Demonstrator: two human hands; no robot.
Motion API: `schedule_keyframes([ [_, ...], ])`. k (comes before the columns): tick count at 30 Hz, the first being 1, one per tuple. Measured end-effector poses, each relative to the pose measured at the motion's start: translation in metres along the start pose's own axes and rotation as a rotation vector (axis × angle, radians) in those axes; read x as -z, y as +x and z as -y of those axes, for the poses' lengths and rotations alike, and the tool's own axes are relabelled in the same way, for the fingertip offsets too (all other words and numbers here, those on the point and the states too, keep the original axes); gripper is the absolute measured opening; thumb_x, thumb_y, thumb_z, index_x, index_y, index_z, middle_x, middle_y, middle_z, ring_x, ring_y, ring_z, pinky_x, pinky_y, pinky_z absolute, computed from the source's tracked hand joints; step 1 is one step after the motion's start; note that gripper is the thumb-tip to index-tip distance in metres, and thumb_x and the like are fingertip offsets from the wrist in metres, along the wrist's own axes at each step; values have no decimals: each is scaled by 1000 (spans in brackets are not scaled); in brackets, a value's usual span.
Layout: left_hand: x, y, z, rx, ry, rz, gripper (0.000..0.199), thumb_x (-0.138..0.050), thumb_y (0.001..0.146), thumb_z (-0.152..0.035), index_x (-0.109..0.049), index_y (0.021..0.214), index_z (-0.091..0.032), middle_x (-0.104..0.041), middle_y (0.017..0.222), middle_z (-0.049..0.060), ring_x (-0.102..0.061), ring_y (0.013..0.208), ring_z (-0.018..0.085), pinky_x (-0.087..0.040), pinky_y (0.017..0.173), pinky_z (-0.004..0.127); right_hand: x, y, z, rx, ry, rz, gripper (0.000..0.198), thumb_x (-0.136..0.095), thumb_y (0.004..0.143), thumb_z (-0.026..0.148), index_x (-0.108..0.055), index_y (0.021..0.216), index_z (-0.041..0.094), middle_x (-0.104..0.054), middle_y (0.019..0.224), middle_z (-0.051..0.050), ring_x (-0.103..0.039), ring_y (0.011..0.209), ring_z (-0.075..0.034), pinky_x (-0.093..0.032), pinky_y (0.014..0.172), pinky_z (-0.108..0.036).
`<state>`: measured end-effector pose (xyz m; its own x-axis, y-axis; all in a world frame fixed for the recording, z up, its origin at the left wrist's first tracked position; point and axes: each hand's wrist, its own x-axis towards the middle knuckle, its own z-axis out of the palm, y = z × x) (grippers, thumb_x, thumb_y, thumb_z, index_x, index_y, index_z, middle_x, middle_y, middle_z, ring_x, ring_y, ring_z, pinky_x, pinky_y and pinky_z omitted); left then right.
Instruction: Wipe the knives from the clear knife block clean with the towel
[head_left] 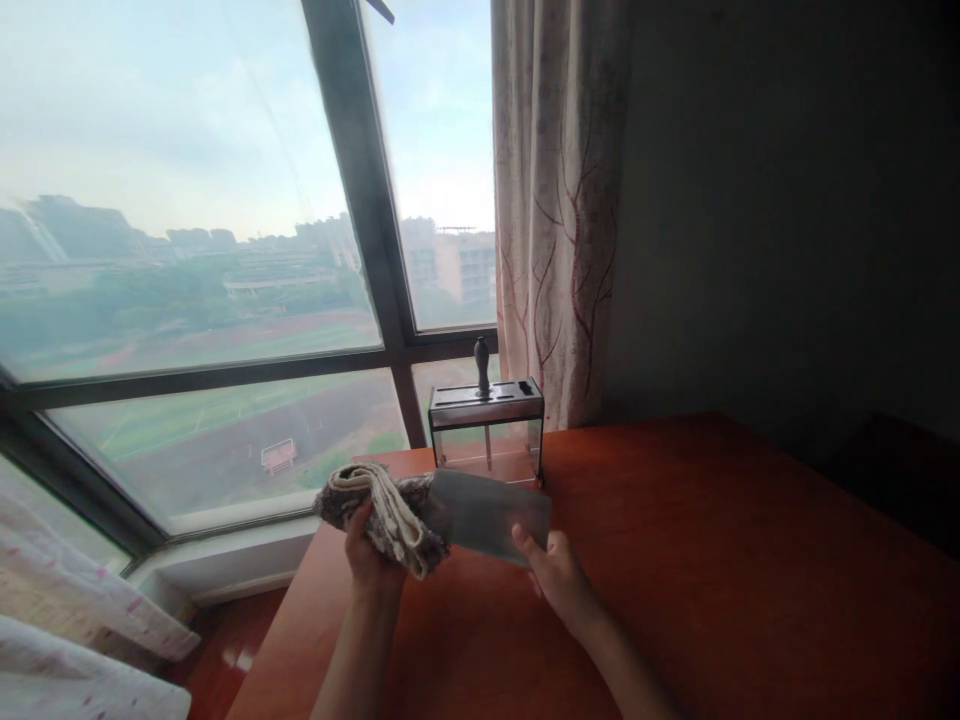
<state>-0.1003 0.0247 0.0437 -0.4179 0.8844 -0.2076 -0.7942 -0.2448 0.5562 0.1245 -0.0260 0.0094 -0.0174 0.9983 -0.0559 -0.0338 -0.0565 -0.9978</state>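
Note:
My left hand [373,555] is closed around a folded, shaggy grey-and-white cloth [386,515], the thumb on its near side. A cleaver [480,515] with a broad, flat grey blade lies between my hands, its left end against or inside the cloth; I cannot tell which. At the blade's right end, my right hand [559,575] grips the cleaver, thumb lying on the flat face. No handle of the cleaver shows. Both hands are held above the table. Behind them stands a clear-sided knife block [486,410] with one dark knife handle [481,365] sticking up from its slotted top.
The reddish-brown wooden table [712,560] stretches to the right and towards me. A large window [187,250] with dark frames rises at the left and behind. A patterned curtain [559,220] hangs behind the knife block, and a white curtain [82,650] hangs at lower left.

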Motion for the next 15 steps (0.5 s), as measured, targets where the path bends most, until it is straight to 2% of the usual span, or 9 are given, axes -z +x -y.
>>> schedule_keyframes([
  [3, -1, 4, 0, 16, 4, -5, 14, -59, 75, -19, -67, 86, -16, -70, 69, -1, -66, 64, 15, -55, 68, 26, -2, -3, -6, 182, -199, 66, 58, -47, 83, 65, -44, 47, 20, -39, 37, 3, -40, 35, -10, -25, 39, -23],
  [6, -1, 8, 4, 13, 38, -38, 10, -58, 76, -16, -66, 82, -15, -69, 68, -1, -66, 61, 14, -56, 66, 25, 3, -6, -4, 443, -407, 108, 50, -48, 88, 56, -57, 58, 17, -56, 52, -3, -53, 48, -14, -32, 48, -24],
  [8, 0, 10, 6, 19, 73, -68, 8, -58, 75, -14, -65, 80, -14, -69, 66, -1, -64, 55, 13, -56, 62, 25, 7, -7, -3, 601, -572, 103, 47, -48, 90, 52, -61, 64, 16, -60, 58, -5, -55, 53, -16, -31, 52, -25],
  [10, 2, 11, 8, 32, 95, -84, 6, -59, 74, -13, -64, 77, -13, -68, 63, -1, -62, 50, 12, -56, 57, 23, 10, -7, -2, 701, -686, 95, 48, -46, 91, 51, -61, 62, 16, -58, 57, -5, -53, 53, -15, -30, 53, -26],
  [12, 2, 11, 8, 42, 102, -81, 6, -59, 74, -13, -64, 77, -13, -67, 62, -1, -61, 49, 11, -54, 54, 22, 10, -7, -2, 710, -692, 93, 49, -45, 92, 51, -60, 61, 16, -57, 56, -5, -51, 52, -15, -29, 53, -26],
  [15, 1, 8, 5, 44, 94, -47, 7, -59, 73, -15, -64, 77, -13, -68, 63, 0, -63, 52, 12, -54, 54, 21, 7, -7, -4, 553, -516, 84, 46, -48, 90, 52, -62, 64, 16, -57, 56, -4, -52, 52, -15, -31, 52, -25],
])
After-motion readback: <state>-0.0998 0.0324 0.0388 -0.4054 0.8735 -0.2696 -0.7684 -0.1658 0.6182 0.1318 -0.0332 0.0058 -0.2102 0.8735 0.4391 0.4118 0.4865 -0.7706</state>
